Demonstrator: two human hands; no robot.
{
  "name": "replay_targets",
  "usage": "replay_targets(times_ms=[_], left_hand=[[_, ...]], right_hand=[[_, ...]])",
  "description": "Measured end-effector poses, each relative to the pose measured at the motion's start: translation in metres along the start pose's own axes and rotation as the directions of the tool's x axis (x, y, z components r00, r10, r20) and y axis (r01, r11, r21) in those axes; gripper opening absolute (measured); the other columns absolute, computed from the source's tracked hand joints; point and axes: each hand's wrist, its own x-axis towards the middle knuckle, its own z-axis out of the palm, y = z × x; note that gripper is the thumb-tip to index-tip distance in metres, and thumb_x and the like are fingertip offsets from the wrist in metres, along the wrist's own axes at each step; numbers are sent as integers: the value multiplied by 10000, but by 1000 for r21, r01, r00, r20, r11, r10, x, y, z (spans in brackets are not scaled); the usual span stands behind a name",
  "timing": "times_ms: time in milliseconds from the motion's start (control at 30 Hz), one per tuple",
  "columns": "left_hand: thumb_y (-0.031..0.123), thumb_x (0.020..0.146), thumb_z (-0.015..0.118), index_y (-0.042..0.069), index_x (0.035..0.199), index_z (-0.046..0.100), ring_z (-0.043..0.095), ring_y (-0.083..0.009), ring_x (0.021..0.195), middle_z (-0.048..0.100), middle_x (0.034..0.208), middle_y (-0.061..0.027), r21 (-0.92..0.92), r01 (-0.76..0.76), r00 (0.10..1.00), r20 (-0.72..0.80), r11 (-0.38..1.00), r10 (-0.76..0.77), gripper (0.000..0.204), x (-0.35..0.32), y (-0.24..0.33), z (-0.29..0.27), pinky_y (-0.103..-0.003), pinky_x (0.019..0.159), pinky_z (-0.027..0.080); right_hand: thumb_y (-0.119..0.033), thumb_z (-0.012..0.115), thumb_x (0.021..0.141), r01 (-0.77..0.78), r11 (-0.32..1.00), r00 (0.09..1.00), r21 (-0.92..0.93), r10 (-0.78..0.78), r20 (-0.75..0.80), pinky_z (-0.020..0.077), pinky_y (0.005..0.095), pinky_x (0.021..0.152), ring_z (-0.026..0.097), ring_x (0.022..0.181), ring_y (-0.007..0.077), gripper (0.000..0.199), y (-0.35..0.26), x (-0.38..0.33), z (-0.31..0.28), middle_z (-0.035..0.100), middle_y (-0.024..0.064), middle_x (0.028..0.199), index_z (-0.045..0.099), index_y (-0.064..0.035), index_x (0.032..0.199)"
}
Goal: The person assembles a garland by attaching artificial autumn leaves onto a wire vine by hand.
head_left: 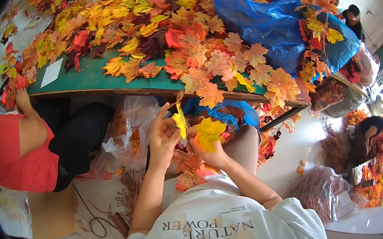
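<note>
In front of my lap, both hands are raised just below the table's near edge. My left hand [162,140] pinches at a narrow yellow artificial leaf [180,121], seen nearly edge-on, with a thin brown stem rising above it. Its index finger points up. Close beside it, my right hand [213,154] is closed behind a broad yellow-orange artificial maple leaf [210,133], which covers most of the fingers. Orange and red artificial leaves [189,167] lie on my lap under the hands.
A green-topped table [94,76] carries piled autumn leaves [125,22] and a blue plastic sheet [261,23]. At left sits a person in red [17,152]. Clear plastic bags [128,132] lie below the table. Bagged brown stems [319,192] and more leaves stand at right, near another person [370,137].
</note>
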Motion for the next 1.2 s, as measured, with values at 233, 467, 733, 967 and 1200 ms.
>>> replay_targets(times_ms=[233,467,733,967,1200], left_hand=[[-8,804,647,-19,1001,594,634,-146,781,631,898,-87,26,188,980,-66,982,-186,205,3,-24,-15,-240,681,524],[85,834,632,61,1136,543,631,-184,828,604,1031,-59,-313,152,936,-258,938,-238,316,4,-38,-62,-300,734,516],[296,890,541,69,1189,511,604,-141,880,596,1060,-66,-156,167,964,-182,973,-195,376,2,-55,-78,-387,804,507],[125,842,631,70,1163,529,619,-152,812,602,1030,-62,-190,157,970,-156,969,-188,341,2,-45,-82,-312,723,527],[36,818,646,41,1150,537,628,-181,772,603,985,-70,-143,321,909,-232,936,-347,349,8,-34,-85,-304,682,532]], right_hand=[[-93,693,659,553,487,798,-676,-542,263,507,331,694,575,860,266,434,-9,4,-11,505,113,1049,601,-104,1084],[-147,658,707,499,278,746,-821,-620,243,415,477,911,492,1098,331,488,-49,50,-49,518,132,1165,542,-111,1180],[-489,473,855,312,103,921,-945,-278,274,73,600,1061,147,1352,376,505,-16,146,-116,243,124,1440,439,-288,1317],[-395,482,885,253,65,953,-965,-188,237,101,620,1043,171,1354,316,404,-4,201,-149,316,124,1391,460,-329,1284],[-273,535,847,259,-130,938,-957,-203,281,151,637,1020,334,1254,335,269,-43,225,-148,486,133,1190,589,-272,1111]])
